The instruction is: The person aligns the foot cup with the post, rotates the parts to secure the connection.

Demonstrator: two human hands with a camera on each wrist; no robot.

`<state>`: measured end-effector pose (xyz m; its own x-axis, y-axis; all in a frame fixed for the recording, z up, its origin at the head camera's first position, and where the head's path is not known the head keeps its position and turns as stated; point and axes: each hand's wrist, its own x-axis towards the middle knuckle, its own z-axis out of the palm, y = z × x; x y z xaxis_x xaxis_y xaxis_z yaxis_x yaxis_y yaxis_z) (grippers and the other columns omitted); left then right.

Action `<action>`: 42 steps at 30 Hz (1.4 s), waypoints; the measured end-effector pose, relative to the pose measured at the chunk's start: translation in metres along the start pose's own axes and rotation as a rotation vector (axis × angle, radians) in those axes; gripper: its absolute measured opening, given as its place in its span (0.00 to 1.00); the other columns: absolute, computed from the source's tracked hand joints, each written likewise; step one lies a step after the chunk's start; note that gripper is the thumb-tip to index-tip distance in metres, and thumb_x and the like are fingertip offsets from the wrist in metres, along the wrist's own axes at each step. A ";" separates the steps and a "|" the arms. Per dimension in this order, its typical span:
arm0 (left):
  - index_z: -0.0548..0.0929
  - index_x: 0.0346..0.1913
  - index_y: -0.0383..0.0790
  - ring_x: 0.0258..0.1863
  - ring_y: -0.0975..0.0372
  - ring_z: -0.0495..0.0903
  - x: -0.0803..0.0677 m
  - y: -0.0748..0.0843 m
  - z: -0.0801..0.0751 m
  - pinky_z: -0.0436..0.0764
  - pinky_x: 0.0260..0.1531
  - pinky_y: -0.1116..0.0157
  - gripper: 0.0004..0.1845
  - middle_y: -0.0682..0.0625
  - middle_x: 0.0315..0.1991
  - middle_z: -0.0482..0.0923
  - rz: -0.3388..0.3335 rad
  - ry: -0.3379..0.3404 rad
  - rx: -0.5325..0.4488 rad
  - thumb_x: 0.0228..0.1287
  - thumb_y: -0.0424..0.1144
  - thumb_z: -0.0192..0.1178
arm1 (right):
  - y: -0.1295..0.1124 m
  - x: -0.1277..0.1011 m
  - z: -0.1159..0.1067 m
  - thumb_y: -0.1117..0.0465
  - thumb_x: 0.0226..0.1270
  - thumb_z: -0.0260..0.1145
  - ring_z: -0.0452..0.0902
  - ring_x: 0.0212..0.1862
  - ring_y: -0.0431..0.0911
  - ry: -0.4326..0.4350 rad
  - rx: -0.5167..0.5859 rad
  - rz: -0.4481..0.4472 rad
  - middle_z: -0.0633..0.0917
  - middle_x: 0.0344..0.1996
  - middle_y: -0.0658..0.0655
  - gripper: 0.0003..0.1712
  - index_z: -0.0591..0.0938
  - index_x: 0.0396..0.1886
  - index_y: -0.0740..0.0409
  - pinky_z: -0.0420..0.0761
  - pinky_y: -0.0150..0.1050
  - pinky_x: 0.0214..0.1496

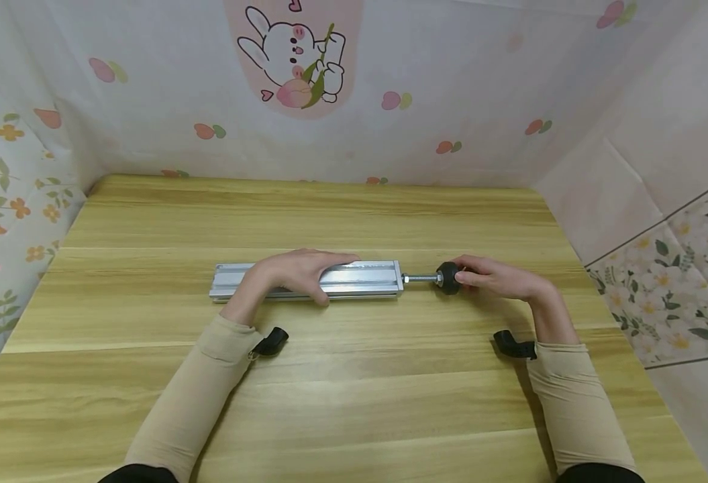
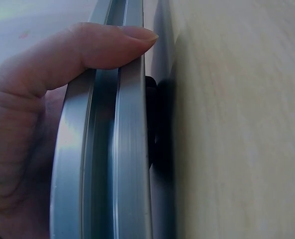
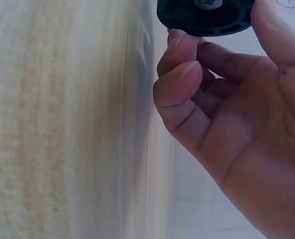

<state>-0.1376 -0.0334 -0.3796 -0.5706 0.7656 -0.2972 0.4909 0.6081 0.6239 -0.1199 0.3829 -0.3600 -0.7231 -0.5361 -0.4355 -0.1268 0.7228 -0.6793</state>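
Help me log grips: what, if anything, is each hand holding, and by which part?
The left hand grips the metal bar across its width, near its middle; the right hand pinches the rim of the black foot on the threaded rod.

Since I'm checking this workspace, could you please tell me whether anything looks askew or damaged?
Only the printed rabbit on the backdrop looks odd: its face is turned sideways, eyes one above the other. The metal profile in the left hand and black foot in the right hand show no evident damage.
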 end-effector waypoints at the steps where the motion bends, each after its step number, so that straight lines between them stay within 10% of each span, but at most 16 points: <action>1: 0.56 0.83 0.57 0.53 0.57 0.72 0.000 0.000 0.000 0.73 0.60 0.55 0.55 0.51 0.78 0.66 0.000 0.000 -0.004 0.47 0.40 0.67 | 0.000 0.000 0.000 0.53 0.84 0.50 0.74 0.42 0.49 -0.003 0.002 0.002 0.78 0.41 0.58 0.20 0.73 0.62 0.62 0.76 0.40 0.46; 31: 0.57 0.82 0.58 0.53 0.58 0.73 -0.001 0.002 0.001 0.73 0.56 0.58 0.55 0.52 0.71 0.72 -0.028 0.005 -0.033 0.46 0.38 0.67 | 0.000 0.000 0.002 0.47 0.85 0.45 0.72 0.39 0.48 -0.008 0.077 0.073 0.75 0.38 0.59 0.25 0.73 0.64 0.60 0.74 0.39 0.44; 36: 0.57 0.82 0.57 0.52 0.57 0.73 -0.001 0.002 0.000 0.73 0.56 0.58 0.55 0.51 0.73 0.72 -0.022 0.004 -0.031 0.46 0.38 0.67 | 0.000 0.002 0.003 0.54 0.79 0.59 0.74 0.55 0.50 0.049 0.057 -0.031 0.76 0.64 0.60 0.28 0.69 0.74 0.55 0.77 0.37 0.55; 42: 0.57 0.82 0.58 0.52 0.57 0.73 -0.001 0.002 0.001 0.73 0.56 0.58 0.55 0.52 0.73 0.71 -0.024 0.004 -0.018 0.47 0.39 0.67 | -0.007 0.006 0.007 0.64 0.56 0.80 0.75 0.54 0.51 0.071 0.082 -0.093 0.72 0.64 0.63 0.43 0.67 0.68 0.62 0.81 0.38 0.54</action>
<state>-0.1357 -0.0328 -0.3792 -0.5848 0.7500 -0.3092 0.4651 0.6222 0.6297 -0.1189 0.3717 -0.3622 -0.7572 -0.5649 -0.3279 -0.1414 0.6319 -0.7620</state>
